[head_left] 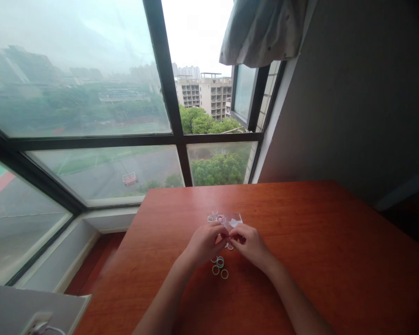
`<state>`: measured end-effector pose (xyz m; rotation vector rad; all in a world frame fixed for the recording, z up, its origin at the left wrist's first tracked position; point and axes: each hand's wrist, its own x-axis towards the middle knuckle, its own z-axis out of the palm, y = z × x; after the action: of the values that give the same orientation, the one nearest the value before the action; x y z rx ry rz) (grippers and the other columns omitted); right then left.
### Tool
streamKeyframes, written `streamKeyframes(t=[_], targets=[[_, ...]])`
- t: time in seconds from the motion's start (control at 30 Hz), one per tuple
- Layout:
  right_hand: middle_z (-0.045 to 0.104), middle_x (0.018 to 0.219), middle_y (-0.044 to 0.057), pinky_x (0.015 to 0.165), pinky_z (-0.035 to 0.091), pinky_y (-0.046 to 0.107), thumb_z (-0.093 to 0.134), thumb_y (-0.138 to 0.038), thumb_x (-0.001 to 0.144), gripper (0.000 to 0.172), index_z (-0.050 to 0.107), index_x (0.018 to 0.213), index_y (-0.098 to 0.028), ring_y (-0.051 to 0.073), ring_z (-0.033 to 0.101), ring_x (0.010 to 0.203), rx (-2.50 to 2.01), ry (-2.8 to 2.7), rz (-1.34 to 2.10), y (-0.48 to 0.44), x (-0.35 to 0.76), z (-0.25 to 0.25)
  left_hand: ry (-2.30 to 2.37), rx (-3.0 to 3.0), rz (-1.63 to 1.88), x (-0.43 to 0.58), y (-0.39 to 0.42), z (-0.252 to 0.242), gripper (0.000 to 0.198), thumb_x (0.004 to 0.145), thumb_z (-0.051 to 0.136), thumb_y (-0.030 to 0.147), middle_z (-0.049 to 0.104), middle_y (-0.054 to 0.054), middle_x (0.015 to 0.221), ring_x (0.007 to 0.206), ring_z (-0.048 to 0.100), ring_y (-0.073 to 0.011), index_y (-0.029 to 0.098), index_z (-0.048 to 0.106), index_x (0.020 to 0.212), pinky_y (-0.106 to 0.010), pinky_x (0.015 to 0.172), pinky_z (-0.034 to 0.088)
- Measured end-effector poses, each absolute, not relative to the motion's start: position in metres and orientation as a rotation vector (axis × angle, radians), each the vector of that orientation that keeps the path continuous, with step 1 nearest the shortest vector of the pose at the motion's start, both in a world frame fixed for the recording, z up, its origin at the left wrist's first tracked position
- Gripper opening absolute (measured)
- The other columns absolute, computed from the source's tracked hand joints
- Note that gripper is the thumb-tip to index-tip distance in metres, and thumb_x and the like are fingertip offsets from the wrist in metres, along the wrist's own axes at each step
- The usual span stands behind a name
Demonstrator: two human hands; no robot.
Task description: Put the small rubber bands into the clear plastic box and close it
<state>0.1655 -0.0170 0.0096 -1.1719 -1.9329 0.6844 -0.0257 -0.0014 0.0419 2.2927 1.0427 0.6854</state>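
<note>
Hands met near the middle of a reddish wooden table [317, 242], with the left hand [203, 243] and the right hand [252, 243] drawn together until their fingertips all but touched. Both sets of fingers were curled inward around something small and pale between them; it was too small to make out, and whether either hand truly pinched it could not be told. Just on the near side of the hands, a loose cluster of small pale rings [219, 267] lay flat on the wood, some touching one another, the nearest two slightly apart from the rest. Just beyond the hands, on the far side, lay a clear plastic bag [233, 219], crumpled and flat on the table, with a few more tiny pieces at its left end. Both forearms reached in from the near edge, bare to the elbow. Past the table's far edge stood a large window [167, 93] with dark frames, showing trees and buildings under a grey sky. A pale curtain [261, 32] hung bunched at the top right, beside a plain grey wall [363, 93]
</note>
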Motion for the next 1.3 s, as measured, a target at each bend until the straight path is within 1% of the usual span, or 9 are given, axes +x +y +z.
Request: streamKeyframes(t=[0.17, 0.27, 0.47, 0.63, 0.87, 0.97, 1.1, 1.23, 1.3], targets=[[0.062, 0.071, 0.000, 0.058, 0.037, 0.023, 0.068, -0.025, 0.083, 0.007, 0.067, 0.078, -0.020, 0.012, 0.051, 0.061, -1.180, -1.934, 0.693, -0.018, 0.165, 0.008, 1.111, 2.319, 0.721, -0.029, 0.001, 0.042, 0.010, 0.082, 0.055, 0.015, 0.062, -0.001, 0.079, 0.065, 0.052, -0.0108, 0.019, 0.064, 0.079, -0.020, 0.058, 0.037], [0.062, 0.071, -0.001, 0.059, 0.039, 0.023, 0.069, -0.025, 0.082, 0.007, 0.066, 0.076, -0.020, 0.012, 0.051, 0.062, -1.172, -1.954, 0.724, -0.020, 0.164, 0.009, 1.188, 2.306, 0.768, -0.034, 0.005, 0.044, 0.009, 0.082, 0.054, 0.014, 0.061, -0.001, 0.078, 0.066, 0.052, -0.0108, 0.018, 0.061, 0.077, -0.020, 0.059, 0.037], [0.061, 0.071, -0.002, 0.061, 0.039, 0.022, 0.067, -0.018, 0.080, 0.005, 0.066, 0.076, -0.020, 0.011, 0.052, 0.062, -1.153, -2.013, 0.760, -0.023, 0.162, 0.010, 1.307, 2.290, 0.816, -0.046, 0.012, 0.046, 0.008, 0.081, 0.055, 0.014, 0.062, 0.000, 0.076, 0.065, 0.052, -0.0111, 0.018, 0.061, 0.078, -0.020, 0.060, 0.037], [0.061, 0.071, -0.003, 0.060, 0.038, 0.020, 0.067, -0.010, 0.075, 0.010, 0.067, 0.077, -0.020, 0.010, 0.053, 0.063, -1.136, -2.085, 0.802, -0.026, 0.162, 0.012, 1.368, 2.288, 0.791, -0.052, 0.014, 0.047, 0.008, 0.081, 0.055, 0.015, 0.063, -0.001, 0.075, 0.066, 0.053, -0.0119, 0.018, 0.061, 0.077, -0.021, 0.060, 0.037], [0.066, 0.073, -0.003, 0.062, 0.039, 0.020, 0.070, -0.017, 0.074, 0.006, 0.069, 0.079, -0.020, 0.011, 0.057, 0.066, -1.127, -2.211, 0.860, -0.030, 0.161, 0.015, 1.442, 2.314, 0.679, -0.057, 0.015, 0.044, 0.009, 0.080, 0.054, 0.016, 0.064, -0.001, 0.077, 0.067, 0.054, -0.0133, 0.019, 0.061, 0.076, -0.022, 0.060, 0.037], [0.067, 0.073, -0.002, 0.061, 0.039, 0.020, 0.071, -0.021, 0.074, 0.006, 0.070, 0.079, -0.020, 0.011, 0.057, 0.065, -1.124, -2.257, 0.906, -0.031, 0.162, 0.016, 1.474, 2.315, 0.637, -0.057, 0.015, 0.041, 0.009, 0.081, 0.054, 0.017, 0.064, -0.001, 0.078, 0.068, 0.055, -0.0136, 0.019, 0.062, 0.078, -0.022, 0.061, 0.038], [0.067, 0.071, -0.004, 0.058, 0.038, 0.018, 0.073, -0.021, 0.072, 0.005, 0.070, 0.077, -0.021, 0.010, 0.057, 0.062, -1.117, -2.306, 0.970, -0.033, 0.162, 0.017, 1.526, 2.312, 0.644, -0.059, 0.016, 0.039, 0.010, 0.082, 0.053, 0.018, 0.065, -0.001, 0.081, 0.070, 0.057, -0.0139, 0.021, 0.063, 0.083, -0.023, 0.064, 0.038], [0.067, 0.069, -0.004, 0.055, 0.036, 0.018, 0.078, -0.034, 0.070, 0.017, 0.071, 0.077, -0.020, 0.009, 0.057, 0.060, -1.122, -2.350, 1.042, -0.033, 0.162, 0.017, 1.559, 2.304, 0.661, -0.062, 0.017, 0.038, 0.011, 0.083, 0.053, 0.020, 0.066, -0.001, 0.082, 0.070, 0.057, -0.0139, 0.022, 0.064, 0.085, -0.023, 0.063, 0.038], [0.067, 0.069, -0.004, 0.054, 0.035, 0.018, 0.079, -0.036, 0.069, 0.019, 0.071, 0.077, -0.020, 0.009, 0.057, 0.060, -1.138, -2.378, 1.026, -0.033, 0.162, 0.017, 1.560, 2.305, 0.669, -0.063, 0.018, 0.038, 0.012, 0.084, 0.052, 0.021, 0.066, -0.001, 0.082, 0.070, 0.056, -0.0141, 0.022, 0.064, 0.085, -0.023, 0.063, 0.038]])
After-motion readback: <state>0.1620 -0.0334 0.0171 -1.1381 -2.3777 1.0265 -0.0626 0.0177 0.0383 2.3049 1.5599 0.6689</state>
